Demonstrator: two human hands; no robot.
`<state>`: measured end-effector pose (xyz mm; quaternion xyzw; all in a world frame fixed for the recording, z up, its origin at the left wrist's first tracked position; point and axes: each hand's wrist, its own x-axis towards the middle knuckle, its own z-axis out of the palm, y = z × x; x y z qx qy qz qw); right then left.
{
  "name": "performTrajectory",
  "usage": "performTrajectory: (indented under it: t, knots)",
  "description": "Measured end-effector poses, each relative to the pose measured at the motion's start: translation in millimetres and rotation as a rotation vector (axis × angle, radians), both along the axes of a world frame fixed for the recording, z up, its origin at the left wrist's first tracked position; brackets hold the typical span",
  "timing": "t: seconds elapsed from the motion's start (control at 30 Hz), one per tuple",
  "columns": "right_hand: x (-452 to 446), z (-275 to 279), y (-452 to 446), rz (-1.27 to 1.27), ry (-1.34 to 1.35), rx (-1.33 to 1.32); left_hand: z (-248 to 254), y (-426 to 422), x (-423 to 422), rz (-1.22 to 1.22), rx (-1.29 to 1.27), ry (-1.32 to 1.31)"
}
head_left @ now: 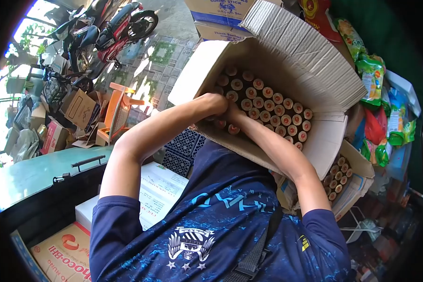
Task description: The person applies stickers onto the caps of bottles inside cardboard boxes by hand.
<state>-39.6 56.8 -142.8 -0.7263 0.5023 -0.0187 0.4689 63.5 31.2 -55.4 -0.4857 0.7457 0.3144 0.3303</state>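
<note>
A large open cardboard box (286, 42) is tilted toward me, with rows of round-topped containers (267, 104) packed inside. Their ends are tan with red centres; I cannot make out their exact kind. My left hand (215, 104) bends over the near left part of the box, its fingers pointing down and out of sight. Close beside it, my right hand (232, 114) reaches in from the right, mostly hidden behind the left wrist. Both hands are among the containers at the left side, and whether they hold one cannot be seen.
A smaller carton (359, 178) with similar containers stands at right, below hanging snack packets (372, 80). Printed cartons (218, 11) are stacked behind. To the left are an orange plastic chair (119, 110), motorbikes (113, 35), a glass-topped case (47, 176) and a white box (162, 190).
</note>
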Motion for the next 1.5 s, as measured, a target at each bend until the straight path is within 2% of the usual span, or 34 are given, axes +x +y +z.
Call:
performTrajectory:
  t: [0.1, 0.17, 0.27, 0.4, 0.47, 0.53, 0.6, 0.63, 0.73, 0.8, 0.87, 1.07, 1.1, 1.17, 1.23, 1.33, 1.37, 1.43, 1.5]
  knots:
    - [4.4, 1.2, 5.9, -0.12, -0.02, 0.048, 10.3, 2.3, 1.1, -0.106, 0.057, -0.081]
    - [5.5, 6.5, 18.1, -0.285, -0.086, 0.15, 25.6, 0.3, -4.8, 0.03, 0.177, -0.069]
    - [0.7, 16.2, 15.9, -0.191, -0.107, -0.086, 44.8, 0.3, -7.5, 0.044, 0.208, -0.077]
    - [-4.2, 23.0, 14.1, -0.205, -0.16, 0.033, 61.4, 4.1, -15.3, -0.135, 0.18, -0.152]
    - [-6.0, 20.2, 15.5, -0.244, -0.221, 0.095, 43.4, 1.2, -8.3, -0.189, 0.257, -0.145]
    - [0.3, -1.4, 12.5, -0.329, -0.353, 0.151, 43.1, 3.1, -11.3, -0.242, 0.262, -0.157]
    - [1.7, -20.9, 11.9, -0.307, -0.39, 0.058, 54.3, 18.9, -20.6, -0.286, 0.202, -0.19]
    - [-2.2, -9.0, 13.5, -0.236, -0.341, -0.064, 58.0, 22.4, -22.8, -0.29, 0.201, -0.188]
    - [-12.1, 25.8, 21.6, -0.099, -0.267, -0.179, 65.3, 30.1, -27.0, -0.298, 0.2, -0.19]
    - [-15.5, 49.1, 21.8, -0.051, -0.21, -0.045, 64.7, 31.3, -26.3, -0.297, 0.205, -0.179]
    - [-16.6, 70.9, 13.6, -0.017, -0.121, 0.21, 60.7, 32.3, -26.3, -0.283, 0.198, -0.151]
    - [-31.1, 86.8, 1.2, 0.396, 0.158, 0.08, 40.8, 29.9, -34.0, -0.218, 0.119, -0.06]
    - [-37.3, 108.0, 1.1, 0.385, 0.168, 0.05, 37.7, 29.7, -34.2, -0.212, 0.107, -0.053]
    - [-58.3, 196.9, 13.5, 0.365, 0.189, -0.006, 30.0, 28.5, -32.1, -0.206, 0.085, -0.055]
    - [-78.2, 269.7, 31.5, 0.214, -0.154, -0.003, 23.3, 28.2, -28.7, -0.196, 0.059, -0.067]
    - [-104.7, 372.4, 84.7, 0.019, -0.842, -0.367, 11.7, 28.3, -26.5, -0.197, 0.022, -0.091]
    - [-115.3, 402.4, 102.9, 0.042, -0.991, -0.601, 9.3, 28.7, -26.4, -0.199, 0.013, -0.1]
    - [-142.5, 427.9, 126.7, 0.22, -1.064, -0.857, 4.4, 29.6, -27.8, -0.209, -0.007, -0.116]
    - [-153.2, 452.7, 156.4, 0.253, -0.77, -1.178, -1.5, 30.6, -27.5, -0.223, -0.042, -0.131]
